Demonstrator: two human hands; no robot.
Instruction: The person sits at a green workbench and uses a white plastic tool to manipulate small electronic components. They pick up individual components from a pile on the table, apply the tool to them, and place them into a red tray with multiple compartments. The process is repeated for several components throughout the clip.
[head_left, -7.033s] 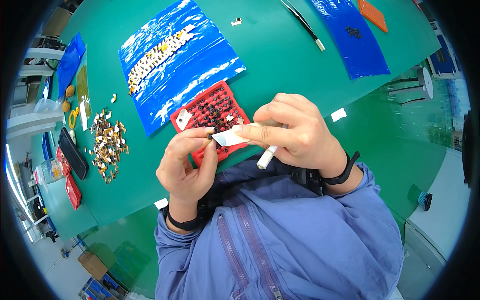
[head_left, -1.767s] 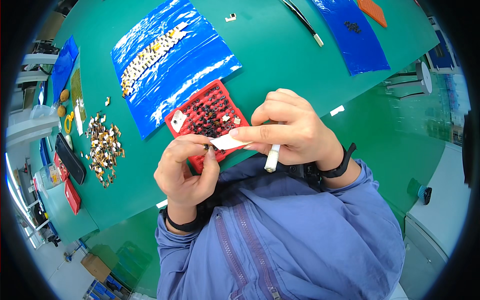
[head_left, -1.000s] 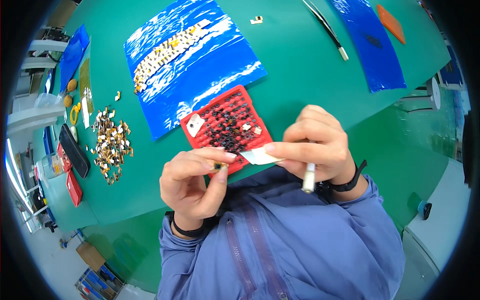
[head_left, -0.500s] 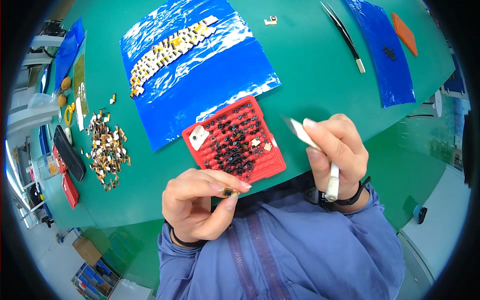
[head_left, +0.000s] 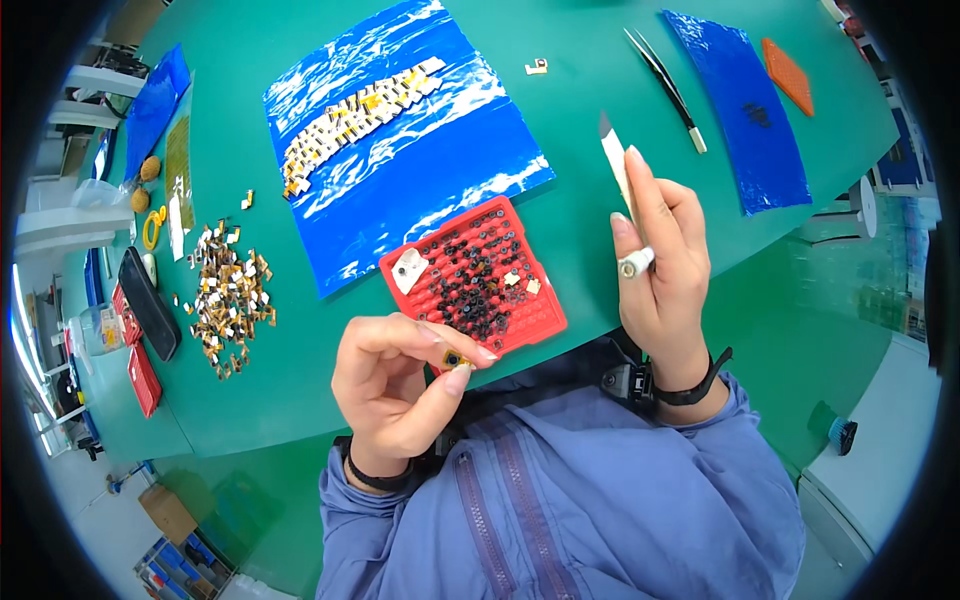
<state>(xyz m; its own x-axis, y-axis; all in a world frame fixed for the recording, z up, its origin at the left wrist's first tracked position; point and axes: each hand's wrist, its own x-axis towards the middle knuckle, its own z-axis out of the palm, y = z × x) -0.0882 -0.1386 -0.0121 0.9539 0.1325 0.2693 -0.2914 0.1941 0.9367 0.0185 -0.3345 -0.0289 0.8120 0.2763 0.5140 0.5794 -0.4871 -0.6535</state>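
My left hand [head_left: 395, 385] pinches a small gold-and-black camera module [head_left: 453, 360] between thumb and fingertips, just over the near edge of the red tray [head_left: 548, 318]. In my right hand [head_left: 668, 275] is a white-handled craft knife [head_left: 615, 165], its blade pointing away from me and its round butt end toward me. The knife is apart from the module. Many tiny black round parts [head_left: 480, 270] lie in the ribbed tray, with a torn white piece [head_left: 409, 268] at its left corner and a few pale bits at its right.
Beyond the tray, a blue film sheet [head_left: 400, 190] bears rows of modules [head_left: 360, 110]. A loose heap of modules [head_left: 230, 300] lies left, beside a black case [head_left: 150, 300]. Tweezers [head_left: 668, 85], another blue film strip [head_left: 740, 120] and an orange piece [head_left: 787, 77] are at right.
My right hand has turned the knife so that its blade points more away from me, and the fingers have straightened. My left hand still pinches the module. The view has shifted slightly.
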